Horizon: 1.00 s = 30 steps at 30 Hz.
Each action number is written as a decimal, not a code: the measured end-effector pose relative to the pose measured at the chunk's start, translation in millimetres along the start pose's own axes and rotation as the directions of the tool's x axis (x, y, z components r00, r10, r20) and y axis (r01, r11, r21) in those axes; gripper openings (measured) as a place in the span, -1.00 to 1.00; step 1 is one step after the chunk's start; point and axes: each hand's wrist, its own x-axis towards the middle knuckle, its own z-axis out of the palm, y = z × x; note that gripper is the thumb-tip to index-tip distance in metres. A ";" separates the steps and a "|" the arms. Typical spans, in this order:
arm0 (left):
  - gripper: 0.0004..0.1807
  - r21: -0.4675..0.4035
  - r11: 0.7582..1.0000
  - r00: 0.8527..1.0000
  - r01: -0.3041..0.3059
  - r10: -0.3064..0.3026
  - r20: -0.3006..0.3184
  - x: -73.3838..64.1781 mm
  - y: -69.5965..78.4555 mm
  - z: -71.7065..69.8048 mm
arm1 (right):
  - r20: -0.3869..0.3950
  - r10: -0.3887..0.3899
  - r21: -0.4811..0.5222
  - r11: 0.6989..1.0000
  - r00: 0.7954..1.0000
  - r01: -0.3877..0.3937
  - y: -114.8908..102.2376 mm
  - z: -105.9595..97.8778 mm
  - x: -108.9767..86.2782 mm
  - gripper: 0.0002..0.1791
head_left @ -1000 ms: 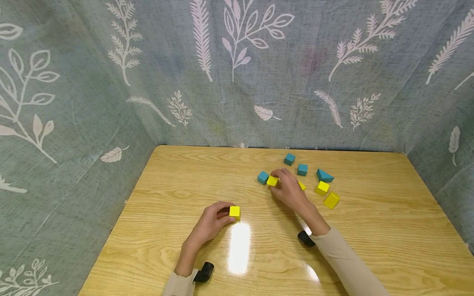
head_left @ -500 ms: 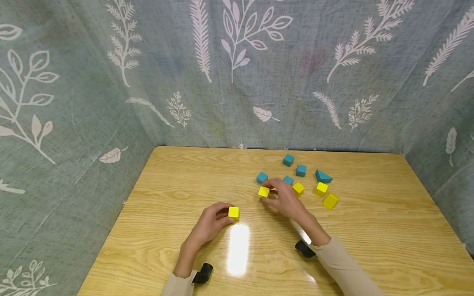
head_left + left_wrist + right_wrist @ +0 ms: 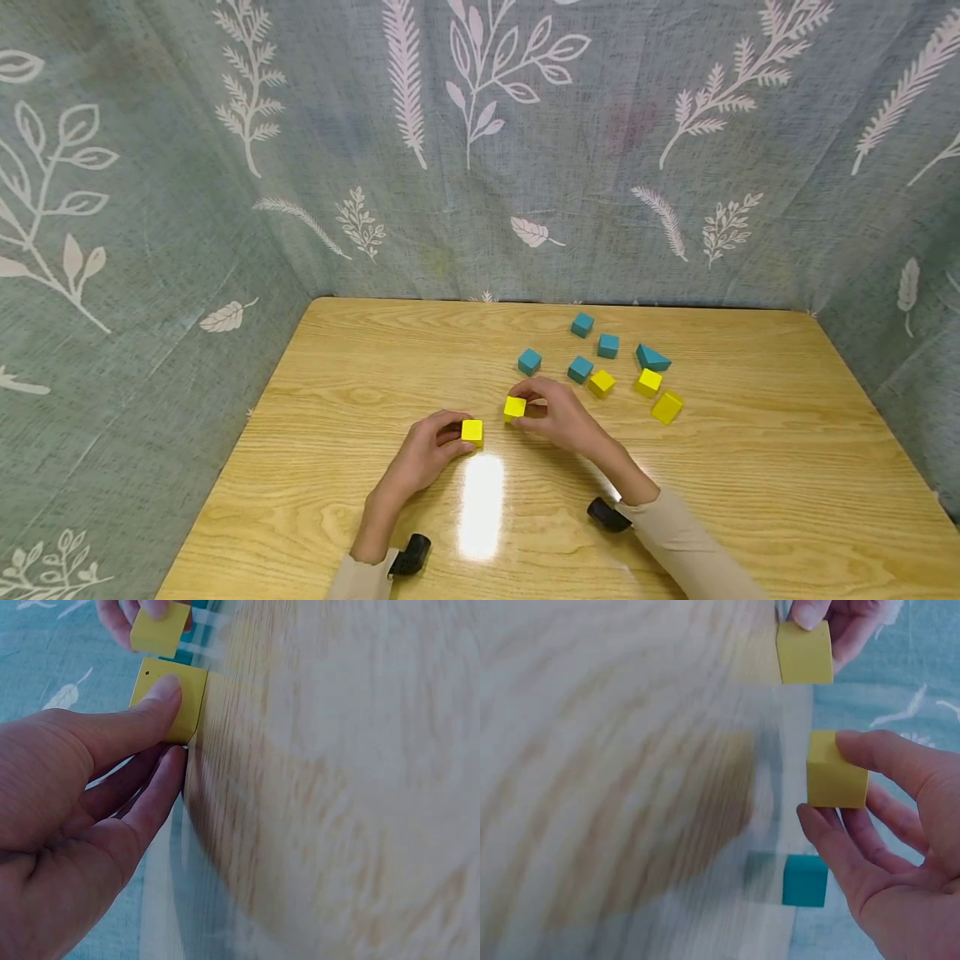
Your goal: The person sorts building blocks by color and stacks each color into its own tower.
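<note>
Near the middle of the wooden table, my left hand (image 3: 424, 454) pinches a yellow cube (image 3: 472, 431) between thumb and fingers. That cube (image 3: 180, 697) sits on the tabletop in the left wrist view, the thumb across one face. My right hand (image 3: 558, 417) grips a second yellow cube (image 3: 514, 407), slightly farther back and to the right of the first. In the right wrist view this second cube (image 3: 836, 776) is held above the table by thumb and fingertips. A small gap separates the two cubes.
Behind my right hand lie several blue cubes (image 3: 581, 369), a blue triangular block (image 3: 653, 358) and more yellow blocks (image 3: 602, 383). The wooden table (image 3: 360, 358) ends at a patterned curtain (image 3: 442, 217). Black wrist cameras (image 3: 412, 555) hang at both sleeves.
My right hand has carried its yellow cube from beside the blue cubes toward the left and nearer, close to the other yellow cube. My left hand stays in place holding its cube.
</note>
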 end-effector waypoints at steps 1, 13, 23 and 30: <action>-0.59 -0.005 1.000 1.000 0.002 -0.002 0.001 0.0 0.1 0.0 | 0.009 -0.007 0.001 1.000 1.000 0.007 -0.1 1.3 -0.3 -0.67; -0.60 0.002 1.000 1.000 -0.029 0.029 0.011 -0.3 -0.7 -0.1 | 0.118 -0.043 0.001 0.999 0.992 0.043 -4.4 16.7 1.5 -0.66; -0.60 -0.013 1.000 1.000 -0.010 0.011 0.024 -1.0 0.5 -1.0 | 0.166 -0.093 0.018 0.996 0.982 0.092 -6.7 24.5 1.7 -0.66; -0.62 -0.002 1.000 0.999 -0.016 0.016 0.031 -0.4 -1.0 -1.1 | 0.174 -0.121 0.007 0.993 0.977 0.122 -3.1 27.5 3.6 -0.65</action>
